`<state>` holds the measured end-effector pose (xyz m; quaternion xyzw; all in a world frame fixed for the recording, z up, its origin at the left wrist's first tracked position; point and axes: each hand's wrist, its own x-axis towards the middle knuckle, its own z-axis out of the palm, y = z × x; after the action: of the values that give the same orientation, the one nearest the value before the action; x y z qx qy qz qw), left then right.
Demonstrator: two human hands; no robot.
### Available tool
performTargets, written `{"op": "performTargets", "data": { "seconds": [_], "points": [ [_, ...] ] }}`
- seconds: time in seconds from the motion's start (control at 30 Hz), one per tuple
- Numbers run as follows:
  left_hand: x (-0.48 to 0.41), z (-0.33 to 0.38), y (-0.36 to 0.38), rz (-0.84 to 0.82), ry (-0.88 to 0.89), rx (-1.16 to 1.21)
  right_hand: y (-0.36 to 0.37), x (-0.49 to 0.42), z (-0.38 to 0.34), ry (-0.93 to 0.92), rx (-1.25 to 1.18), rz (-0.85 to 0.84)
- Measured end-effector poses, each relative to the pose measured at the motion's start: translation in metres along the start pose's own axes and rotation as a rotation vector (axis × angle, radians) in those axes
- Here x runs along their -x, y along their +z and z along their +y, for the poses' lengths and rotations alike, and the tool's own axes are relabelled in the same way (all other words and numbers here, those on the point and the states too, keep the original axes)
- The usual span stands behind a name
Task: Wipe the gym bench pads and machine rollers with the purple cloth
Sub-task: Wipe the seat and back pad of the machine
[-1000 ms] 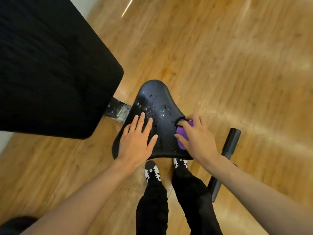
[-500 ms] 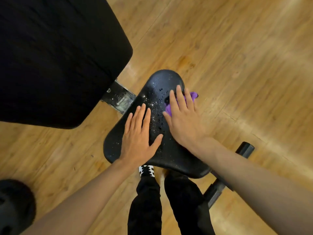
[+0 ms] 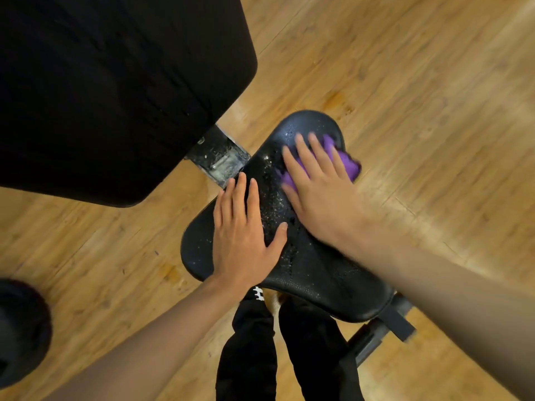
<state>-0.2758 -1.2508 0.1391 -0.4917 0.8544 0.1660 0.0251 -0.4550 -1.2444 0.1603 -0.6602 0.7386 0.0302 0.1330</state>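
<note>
Right hand flat, fingers straight and spread, presses purple cloth onto seat pad near its narrow far edge, right side. Left hand flat, fingers extended, rests on pad's left part, likely steadying it. Droplets between the 2 hands unwiped. Back pad untouched.

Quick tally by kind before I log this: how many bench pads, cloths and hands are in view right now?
Bench pads: 2, the back pad and the seat pad
Cloths: 1, the purple cloth
Hands: 2, the left hand flat on the seat pad, the right hand pressing the purple cloth
Total: 5
</note>
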Motion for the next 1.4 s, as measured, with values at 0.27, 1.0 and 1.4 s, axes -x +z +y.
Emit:
{"op": "performTargets", "data": {
  "seconds": [0.27,1.0,1.4],
  "points": [
    [0.003,-0.004,0.002,-0.062,0.019,-0.040,-0.002,0.086,-0.005,-0.020,0.008,-0.032],
    [-0.001,-0.003,-0.001,-0.047,0.013,-0.008,0.001,-0.017,-0.017,-0.079,0.032,0.018],
    [0.002,-0.003,-0.003,-0.059,0.017,-0.002,-0.008,0.093,-0.009,-0.005,0.026,-0.038]
  ]
}}
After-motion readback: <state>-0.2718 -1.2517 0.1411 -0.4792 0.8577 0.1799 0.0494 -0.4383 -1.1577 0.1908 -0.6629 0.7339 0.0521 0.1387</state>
